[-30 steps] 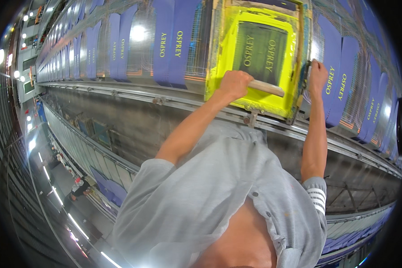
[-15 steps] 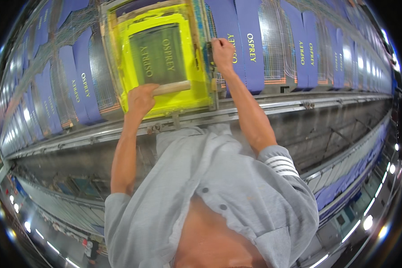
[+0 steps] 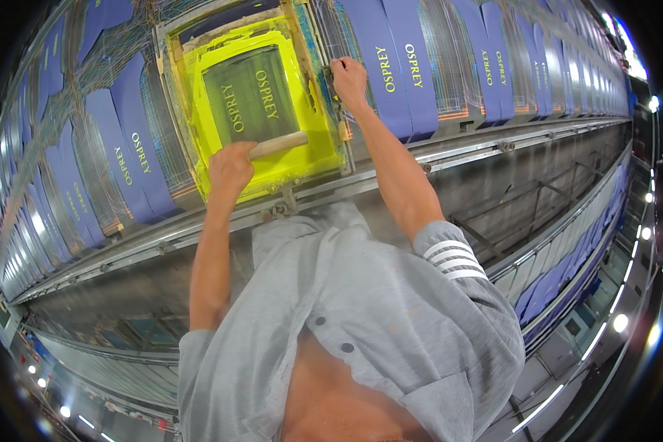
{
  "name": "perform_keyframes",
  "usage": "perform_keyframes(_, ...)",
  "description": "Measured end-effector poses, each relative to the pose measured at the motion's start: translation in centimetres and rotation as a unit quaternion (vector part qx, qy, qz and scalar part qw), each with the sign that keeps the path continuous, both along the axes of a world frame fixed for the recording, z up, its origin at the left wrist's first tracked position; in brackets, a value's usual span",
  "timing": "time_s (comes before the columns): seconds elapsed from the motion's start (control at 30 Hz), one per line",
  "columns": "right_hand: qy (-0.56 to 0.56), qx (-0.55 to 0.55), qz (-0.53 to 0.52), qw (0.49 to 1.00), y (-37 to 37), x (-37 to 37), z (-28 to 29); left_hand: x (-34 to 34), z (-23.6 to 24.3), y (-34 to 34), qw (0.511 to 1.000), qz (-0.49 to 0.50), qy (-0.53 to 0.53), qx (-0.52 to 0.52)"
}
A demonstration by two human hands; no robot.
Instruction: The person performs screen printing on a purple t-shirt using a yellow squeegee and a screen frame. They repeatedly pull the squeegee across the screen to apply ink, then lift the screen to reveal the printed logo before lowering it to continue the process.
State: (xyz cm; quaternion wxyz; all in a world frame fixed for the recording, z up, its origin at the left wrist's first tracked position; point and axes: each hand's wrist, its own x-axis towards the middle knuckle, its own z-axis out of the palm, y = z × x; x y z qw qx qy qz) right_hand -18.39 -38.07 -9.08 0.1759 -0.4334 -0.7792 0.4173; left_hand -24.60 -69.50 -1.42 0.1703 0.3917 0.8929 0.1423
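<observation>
A screen-printing frame [image 3: 172, 96] lies on the long table, its mesh smeared with bright yellow ink [image 3: 295, 163] around a darker window with lettering. My left hand [image 3: 230, 172] is closed around one end of a pale squeegee [image 3: 281, 145], which rests across the near part of the screen, below the lettered window. At the frame's right side, my right hand [image 3: 349, 81] is closed on the edge or a fitting there; its fingers partly hide the grip.
Blue-purple fabric pieces [image 3: 379, 66] with yellow print lie in rows along the table on both sides of the frame. A metal rail [image 3: 479, 149] runs along the table's near edge. Behind me, another table carries more purple pieces [image 3: 567, 283].
The view has turned and shifted slightly. Both hands keep their grips, and the squeegee stays at the near end of the screen.
</observation>
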Motion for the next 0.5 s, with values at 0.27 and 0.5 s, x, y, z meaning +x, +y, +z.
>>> perform_keyframes(0.27,-0.008,0.211,0.013,0.977,-1.0,-0.8,1.9,4.7,-1.7,-1.5,0.992,0.000,0.087,0.096)
perform_keyframes(0.5,-0.066,0.054,0.425,0.901,-1.9,-8.8,9.4,-10.2,1.8,5.4,0.986,-0.044,-0.010,-0.162)
